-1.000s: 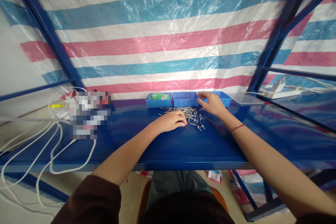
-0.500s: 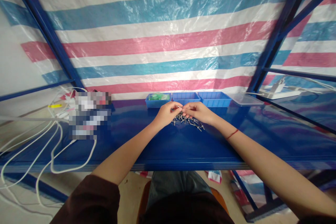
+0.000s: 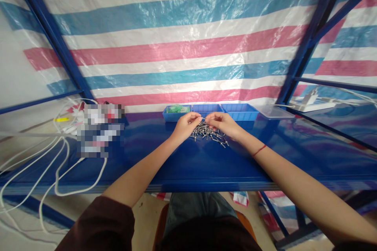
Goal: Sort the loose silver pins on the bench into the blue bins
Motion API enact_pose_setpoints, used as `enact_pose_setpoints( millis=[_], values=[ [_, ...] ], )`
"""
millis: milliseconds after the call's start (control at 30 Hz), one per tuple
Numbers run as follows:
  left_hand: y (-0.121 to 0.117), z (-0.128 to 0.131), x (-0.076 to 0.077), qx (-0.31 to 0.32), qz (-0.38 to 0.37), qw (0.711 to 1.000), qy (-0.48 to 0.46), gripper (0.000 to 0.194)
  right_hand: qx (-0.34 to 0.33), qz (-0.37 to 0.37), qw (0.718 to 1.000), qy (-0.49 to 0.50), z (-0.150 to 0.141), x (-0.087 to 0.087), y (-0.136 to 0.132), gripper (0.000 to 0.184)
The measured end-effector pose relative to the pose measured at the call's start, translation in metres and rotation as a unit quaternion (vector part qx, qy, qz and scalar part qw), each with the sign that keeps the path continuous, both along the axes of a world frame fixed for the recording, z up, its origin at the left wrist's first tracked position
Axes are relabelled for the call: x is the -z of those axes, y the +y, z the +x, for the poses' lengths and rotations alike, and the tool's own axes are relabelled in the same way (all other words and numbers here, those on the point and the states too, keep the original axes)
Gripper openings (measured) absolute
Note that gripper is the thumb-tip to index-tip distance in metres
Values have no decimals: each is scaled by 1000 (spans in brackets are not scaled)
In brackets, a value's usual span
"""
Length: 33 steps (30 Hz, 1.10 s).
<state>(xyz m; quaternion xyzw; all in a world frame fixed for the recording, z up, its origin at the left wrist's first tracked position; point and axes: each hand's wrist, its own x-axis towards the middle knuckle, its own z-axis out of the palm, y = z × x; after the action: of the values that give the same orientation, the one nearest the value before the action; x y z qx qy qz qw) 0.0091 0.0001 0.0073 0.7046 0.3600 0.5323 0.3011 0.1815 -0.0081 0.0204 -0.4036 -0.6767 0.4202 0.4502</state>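
Note:
A heap of small metal pins (image 3: 209, 133) lies on the blue table (image 3: 188, 160) in front of three blue trays. My left hand (image 3: 186, 125) and my right hand (image 3: 224, 123) are raised just above the heap, fingertips pinched toward each other. A thin metal pin (image 3: 203, 119) shows between the two pinches; which hand carries it I cannot make out for sure. A red string circles my right wrist.
Three blue trays stand at the table's back: the left tray (image 3: 176, 112) holds green pieces, the middle tray (image 3: 207, 109) and right tray (image 3: 240, 111) show nothing. A clear plastic lid (image 3: 275, 112) lies right of them. White cables (image 3: 59, 157) and a blurred box are at left.
A second ago my left hand lay on the heap and my right hand reached to the right tray. Both have come together above the heap and pinch a pin.

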Motion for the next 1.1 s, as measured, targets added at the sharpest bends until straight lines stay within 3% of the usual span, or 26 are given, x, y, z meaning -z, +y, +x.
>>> enact_pose_setpoints(
  millis=[167,400,600,800,900,1100],
  values=[
    [1,-2,1,8,-22,999,27,18,0,34,999,20,1,0,0,26],
    [-1,-1,5,96,-81,989,73,21,5,79,997,13,1,-3,-3,29],
    [-1,0,4,106,-102,987,64,24,-19,62,997,32,0,-1,-2,33],
    [-7,3,0,114,-125,984,50,24,-22,109,994,23,1,-1,0,33],
    [-7,3,-2,102,-103,988,44,25,-24,133,991,-3,2,-2,-1,32],
    [-5,-1,-2,18,-28,998,44,25,31,185,979,-80,3,-4,-2,31]
  ],
)
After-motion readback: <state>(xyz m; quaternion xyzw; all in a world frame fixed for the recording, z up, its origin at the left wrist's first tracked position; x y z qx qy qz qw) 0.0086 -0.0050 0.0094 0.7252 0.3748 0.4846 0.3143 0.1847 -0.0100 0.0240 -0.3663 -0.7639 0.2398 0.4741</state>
